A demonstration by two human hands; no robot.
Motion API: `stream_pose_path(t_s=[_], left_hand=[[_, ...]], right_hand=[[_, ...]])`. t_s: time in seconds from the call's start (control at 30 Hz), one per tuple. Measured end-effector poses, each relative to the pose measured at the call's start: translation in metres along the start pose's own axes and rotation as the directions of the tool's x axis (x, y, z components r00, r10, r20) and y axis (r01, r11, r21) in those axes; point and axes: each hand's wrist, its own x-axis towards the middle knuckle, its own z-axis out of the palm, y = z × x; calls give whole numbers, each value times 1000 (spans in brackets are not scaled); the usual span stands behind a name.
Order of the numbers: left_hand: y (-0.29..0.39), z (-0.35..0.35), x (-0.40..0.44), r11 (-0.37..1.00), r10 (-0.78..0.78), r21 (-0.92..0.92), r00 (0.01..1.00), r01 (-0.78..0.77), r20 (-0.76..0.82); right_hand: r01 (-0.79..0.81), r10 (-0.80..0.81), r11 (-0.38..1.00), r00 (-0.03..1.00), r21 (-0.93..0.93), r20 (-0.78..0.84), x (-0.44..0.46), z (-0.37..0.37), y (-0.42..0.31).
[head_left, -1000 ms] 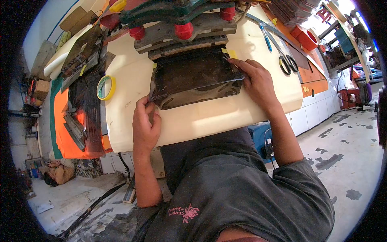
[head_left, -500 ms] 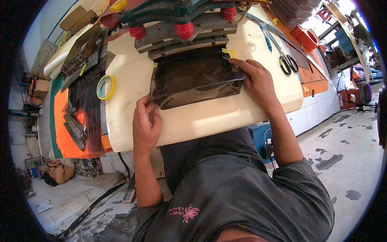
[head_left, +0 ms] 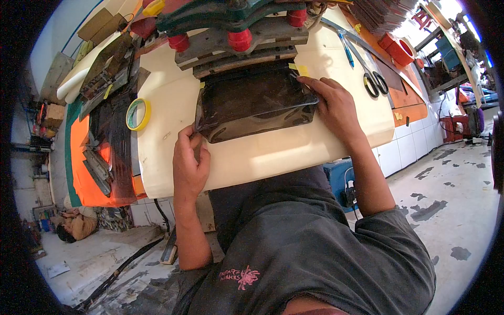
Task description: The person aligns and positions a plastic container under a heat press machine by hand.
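Note:
A dark, glossy see-through sheet [head_left: 257, 100] lies on the cream table covering [head_left: 252, 163], its far edge at a press [head_left: 241, 44] with red cylinders. At the sheet's near left corner, my left hand [head_left: 190, 163] is closed, pinching the edge between thumb and fingers. My right hand [head_left: 334, 105] has its index finger and thumb on the right edge, close to a yellow tape piece [head_left: 301, 69]. Another small yellow piece sits at the sheet's left edge. The fingertips partly cover both edges.
A yellow tape roll [head_left: 138, 114] lies to the left, near dark sheets [head_left: 113, 131] and orange material [head_left: 81, 173]. Black-handled scissors [head_left: 375, 84] and a blue pen [head_left: 347, 50] are at the right. Another person [head_left: 79, 226] is low at the far left.

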Motion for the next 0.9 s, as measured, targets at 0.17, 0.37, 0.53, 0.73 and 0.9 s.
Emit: stream_pose_path(t_s=[0.17,0.37,0.53,0.73,0.9], left_hand=[[3,-1,0,1000,-17,-22,1000,17,8],[4,-1,0,998,-36,-46,999,36,18],[1,-1,0,999,-17,-33,1000,17,12],[0,-2,0,1000,-11,11,1000,11,25],[-2,-2,0,999,8,53,1000,-10,28]], right_hand=[[13,-13,1000,1000,-1,-2,0,-1,-1],[10,-10,1000,1000,3,-5,0,0,0],[6,-6,1000,1000,1,-3,0,-1,0],[1,-1,1000,1000,-5,7,0,-1,0],[0,0,1000,1000,6,5,0,-1,0]])
